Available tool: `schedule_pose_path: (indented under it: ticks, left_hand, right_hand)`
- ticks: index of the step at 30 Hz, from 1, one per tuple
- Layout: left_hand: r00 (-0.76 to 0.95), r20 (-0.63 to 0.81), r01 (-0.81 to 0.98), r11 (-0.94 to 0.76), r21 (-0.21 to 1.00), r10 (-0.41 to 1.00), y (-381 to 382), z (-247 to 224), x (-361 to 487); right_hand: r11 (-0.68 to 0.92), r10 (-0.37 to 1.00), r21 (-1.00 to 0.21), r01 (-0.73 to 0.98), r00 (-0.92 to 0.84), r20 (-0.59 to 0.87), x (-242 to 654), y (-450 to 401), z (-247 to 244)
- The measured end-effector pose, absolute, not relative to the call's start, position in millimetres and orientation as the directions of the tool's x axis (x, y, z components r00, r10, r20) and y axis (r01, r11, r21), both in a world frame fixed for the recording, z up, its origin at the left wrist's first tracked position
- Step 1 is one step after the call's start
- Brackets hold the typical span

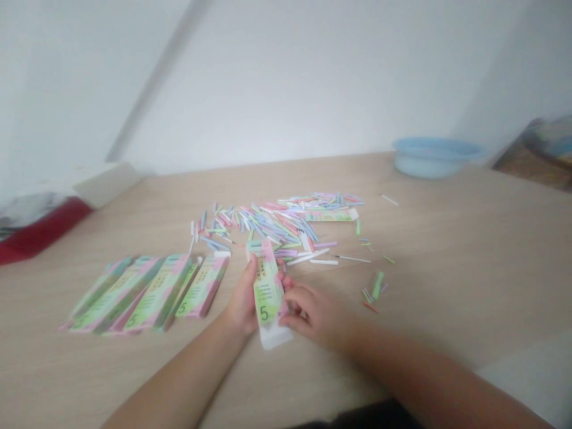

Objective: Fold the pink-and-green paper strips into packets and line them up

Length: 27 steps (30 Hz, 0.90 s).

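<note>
My left hand [245, 298] is wrapped round a slim pink and green box [267, 286] marked "5", its white end flap open toward me. On the box's right edge, near that flap, my right hand [308, 310] pinches with thumb and fingers. Behind the box lies a loose pile of pastel sticks [272, 223] in pink, blue, green and white. Another box [330, 215] of the same kind rests on the pile's right side. To the left, several similar boxes [156, 292] lie side by side on the table.
A light blue basin [431, 158] stands at the back right of the wooden table [447, 238]. Thin brushes [353, 258] and small coloured pieces [378, 286] lie right of the pile. A red item [49, 229] and a pale box [107, 182] are at the far left.
</note>
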<state>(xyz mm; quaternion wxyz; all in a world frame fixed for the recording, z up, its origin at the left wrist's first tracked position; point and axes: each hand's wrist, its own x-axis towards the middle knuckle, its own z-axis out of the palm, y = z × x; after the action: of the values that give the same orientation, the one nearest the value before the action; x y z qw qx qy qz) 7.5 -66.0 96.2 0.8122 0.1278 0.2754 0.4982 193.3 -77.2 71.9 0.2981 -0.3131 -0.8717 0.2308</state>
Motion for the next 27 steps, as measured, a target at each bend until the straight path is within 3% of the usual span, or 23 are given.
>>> schedule_pose_path:
  ticks: [6,9,17,22,27]
  left_hand:
    - [0.302,-0.349,-0.724,0.452,0.521,0.887,-70,92,14]
    - [0.271,-0.352,-0.717,0.432,0.547,0.896,-72,91,17]
    - [0.286,-0.344,-0.727,0.437,0.530,0.894,-72,96,15]
    - [0.315,-0.373,-0.719,0.476,0.506,0.873,-74,102,12]
    - [0.301,-0.378,-0.743,0.464,0.483,0.876,-75,103,16]
  right_hand:
    - [0.849,0.528,-0.355,0.392,-0.619,0.581,187,-80,71]
    - [0.856,0.511,-0.297,0.423,-0.610,0.606,184,-83,74]
    - [0.831,0.548,-0.425,0.357,-0.651,0.525,193,-83,79]
    - [0.880,0.409,-0.440,0.177,-0.754,0.514,203,-74,84]
    - [0.874,0.464,-0.379,0.304,-0.754,0.465,201,-73,87]
